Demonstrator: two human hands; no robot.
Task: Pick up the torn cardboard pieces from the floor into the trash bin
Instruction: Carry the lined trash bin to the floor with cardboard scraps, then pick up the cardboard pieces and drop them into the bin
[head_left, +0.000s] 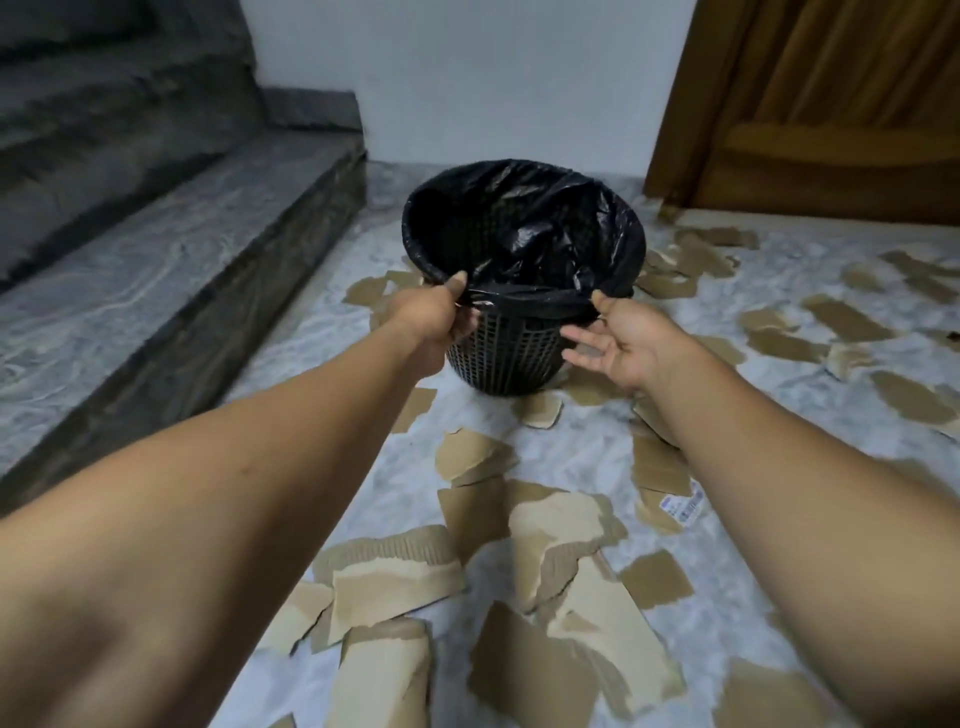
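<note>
1. Trash bin (506, 353) seen at centre of frame, upright on the marbled floor (582, 457); black mesh wall, mouth lined with a black plastic bag (524, 218) folded over the rim
2. Left hand (434, 319) held at the near-left of the rim; thumb laid on top of the bag's edge, fingers curled beneath it, so the rim is pinched
3. Right hand (626, 345) held at the near-right of the rim; only the thumb tip is seen touching the bag's edge; the fingers are spread and straight, palm turned up, just beside the mesh wall and not closed on it
4. Torn cardboard pieces (561, 525) scattered over the floor; the largest are gathered in the lower centre of the frame, between the two forearms; smaller strips are spread across the right side and around the bin's base; none can be made out inside the bin
5. One piece with a white printed label (685, 506) noted right of centre, just beside the right forearm
6. Grey stone steps (171, 260) recorded along the left side; white wall (493, 78) behind the bin; brown wooden door (810, 130) in the upper right
</note>
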